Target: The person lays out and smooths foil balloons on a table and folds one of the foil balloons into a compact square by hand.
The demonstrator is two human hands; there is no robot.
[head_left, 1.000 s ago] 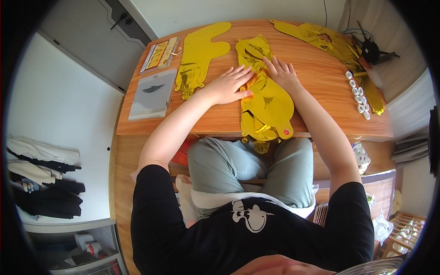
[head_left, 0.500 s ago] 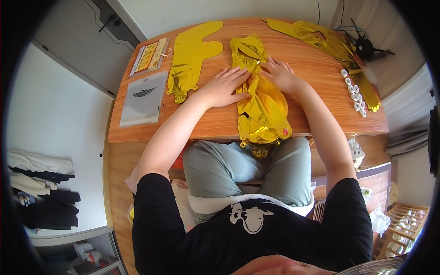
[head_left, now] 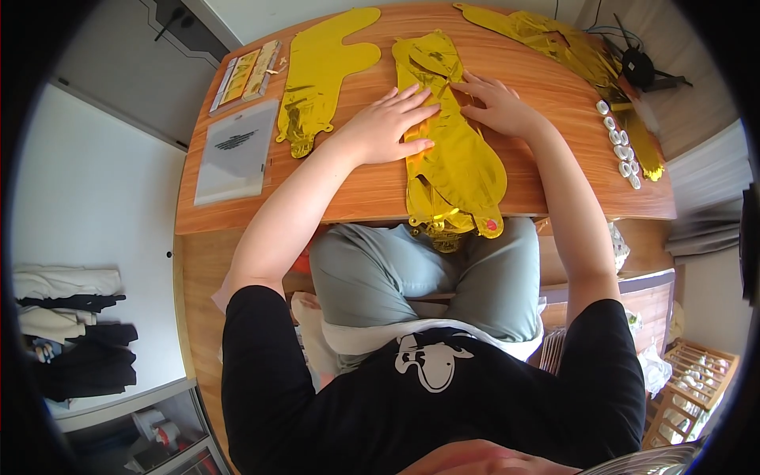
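Note:
A deflated gold foil balloon (head_left: 467, 162) lies on the wooden table in front of me, creased in its upper part and smoother lower down. Its near end, with small tabs and a reddish spot, hangs slightly over the table's front edge above my lap. My left hand (head_left: 385, 127) rests on the balloon's left side, fingers spread and stretched out. Across from it, my right hand (head_left: 500, 109) touches the right edge with fingers extended and apart. Left of it lies a second flat gold foil balloon (head_left: 315, 75), apart from my hands.
Crumpled gold foil (head_left: 546, 36) stretches along the far right edge by a black device with antennas (head_left: 636, 67). Several small white rolls (head_left: 621, 142) sit at the right. A clear plastic folder (head_left: 235, 154) and a flat patterned box (head_left: 245, 75) lie at the left.
The near right part of the foil balloon looks flatter and smoother than before. Both hands remain on it with little movement. The whole table sits higher in the picture.

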